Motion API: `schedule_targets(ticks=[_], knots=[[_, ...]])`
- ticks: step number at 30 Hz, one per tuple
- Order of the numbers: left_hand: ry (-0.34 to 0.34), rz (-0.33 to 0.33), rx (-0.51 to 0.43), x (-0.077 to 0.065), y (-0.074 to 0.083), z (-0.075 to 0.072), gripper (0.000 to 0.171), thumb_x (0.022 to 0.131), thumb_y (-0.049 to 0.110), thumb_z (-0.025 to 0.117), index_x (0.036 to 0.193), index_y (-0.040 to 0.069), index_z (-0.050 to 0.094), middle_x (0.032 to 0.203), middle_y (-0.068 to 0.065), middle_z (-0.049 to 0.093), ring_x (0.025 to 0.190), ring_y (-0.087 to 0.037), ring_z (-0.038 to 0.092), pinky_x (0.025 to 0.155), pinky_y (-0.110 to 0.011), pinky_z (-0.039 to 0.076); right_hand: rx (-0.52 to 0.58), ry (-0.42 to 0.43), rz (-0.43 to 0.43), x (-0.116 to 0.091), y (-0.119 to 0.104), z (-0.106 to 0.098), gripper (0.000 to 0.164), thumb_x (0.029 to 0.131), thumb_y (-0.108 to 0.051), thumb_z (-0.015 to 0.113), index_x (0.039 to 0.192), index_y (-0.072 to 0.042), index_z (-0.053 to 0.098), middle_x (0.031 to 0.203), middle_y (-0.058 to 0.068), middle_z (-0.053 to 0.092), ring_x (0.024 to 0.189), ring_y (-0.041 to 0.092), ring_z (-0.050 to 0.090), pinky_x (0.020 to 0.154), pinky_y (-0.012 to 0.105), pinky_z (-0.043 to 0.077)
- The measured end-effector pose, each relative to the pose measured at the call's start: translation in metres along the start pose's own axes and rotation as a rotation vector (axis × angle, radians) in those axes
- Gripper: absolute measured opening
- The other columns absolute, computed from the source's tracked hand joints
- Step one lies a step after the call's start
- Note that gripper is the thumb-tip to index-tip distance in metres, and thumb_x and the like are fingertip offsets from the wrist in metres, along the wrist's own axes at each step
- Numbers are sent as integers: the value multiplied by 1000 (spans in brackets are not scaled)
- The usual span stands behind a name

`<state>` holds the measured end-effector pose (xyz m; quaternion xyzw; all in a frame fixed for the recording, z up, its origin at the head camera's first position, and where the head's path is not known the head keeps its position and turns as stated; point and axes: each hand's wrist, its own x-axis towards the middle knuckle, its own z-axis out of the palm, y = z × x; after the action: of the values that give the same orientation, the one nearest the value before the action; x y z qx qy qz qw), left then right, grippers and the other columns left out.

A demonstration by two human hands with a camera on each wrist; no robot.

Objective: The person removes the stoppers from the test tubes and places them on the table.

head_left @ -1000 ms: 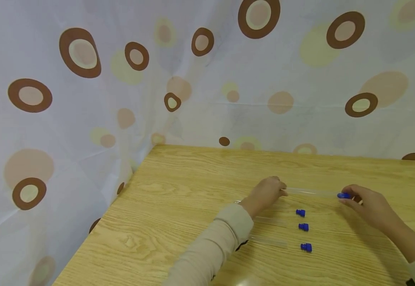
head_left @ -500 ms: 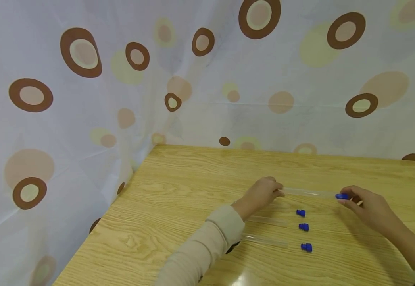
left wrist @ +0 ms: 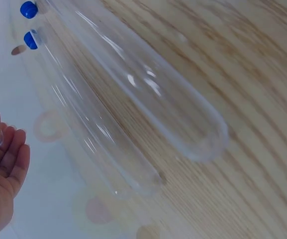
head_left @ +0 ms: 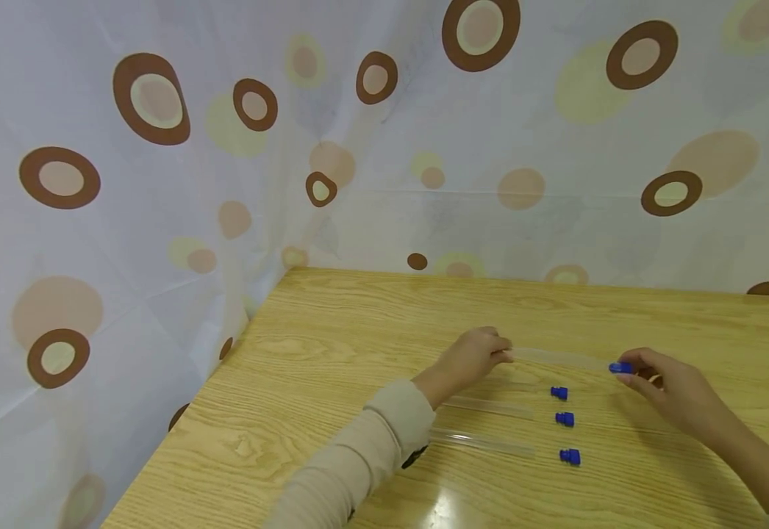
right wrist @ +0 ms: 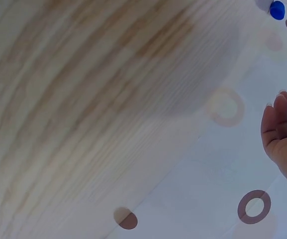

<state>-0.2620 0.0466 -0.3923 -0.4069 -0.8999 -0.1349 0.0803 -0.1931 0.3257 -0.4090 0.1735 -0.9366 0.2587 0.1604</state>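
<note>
My left hand [head_left: 467, 360] pinches the rounded end of a clear test tube [head_left: 556, 358], held roughly level above the table. At the tube's other end, a blue stopper [head_left: 620, 367] is pinched between the thumb and fingers of my right hand [head_left: 678, 386]. Tube and stopper meet there; how deep the stopper sits I cannot tell. In the left wrist view, the left hand [left wrist: 6, 174] shows at the edge, thumb and fingers on the tube end. The right wrist view has the right hand [right wrist: 285, 132] at its border, with only a bit of blue visible.
Nearer to me, several clear test tubes lie on the wooden table [head_left: 279, 411], among them a front tube [head_left: 484, 441] and a middle tube [head_left: 490, 406]. Right of them lie blue stoppers: a far one [head_left: 559, 393], a middle one [head_left: 564, 419] and a near one [head_left: 570, 457]. Patterned sheeting [head_left: 464, 228] hangs behind.
Both hands have shifted slightly left together, carrying the tube and stopper. The left forearm has drawn left, uncovering more of the tubes on the table.
</note>
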Motion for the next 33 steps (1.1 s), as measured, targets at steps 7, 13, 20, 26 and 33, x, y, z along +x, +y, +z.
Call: schedule_targets(ticks=[7,13,20,26,33], knots=[[-22,-23,-34,-10,-3,-9,29,92,25,54,112,9,67,99,-3,67,89,-9,63,74,-5,47,-1,15,-31,0,-10,2,9,88,-8,62,95,-3,62,78,1,64,66,-13,45,53,17,45],[-14,-12,-40,-15,-5,-13,29,92,24,54,113,8,66,100,-3,67,89,-9,63,74,-5,47,7,25,-22,-1,-15,5,12,89,-9,61,97,0,63,77,1,63,65,-12,44,51,17,43],[4,31,-36,-19,-6,-14,28,92,22,54,110,6,67,100,-5,68,89,-10,64,74,-5,47,11,34,-31,-2,-16,4,14,94,-9,55,97,3,63,74,0,62,64,-10,45,49,19,41],[9,24,-38,-22,-6,-17,28,92,22,54,110,4,67,100,-5,68,89,-11,65,74,-5,48,13,50,-74,0,-19,6,14,95,-6,51,95,2,62,74,1,62,65,-10,48,48,19,42],[40,46,-50,-28,-10,-19,28,91,20,55,108,2,68,96,-7,68,85,-12,65,72,-6,49,54,2,-72,-1,-22,11,16,99,-8,43,98,0,56,73,-2,54,58,-6,36,45,19,32]])
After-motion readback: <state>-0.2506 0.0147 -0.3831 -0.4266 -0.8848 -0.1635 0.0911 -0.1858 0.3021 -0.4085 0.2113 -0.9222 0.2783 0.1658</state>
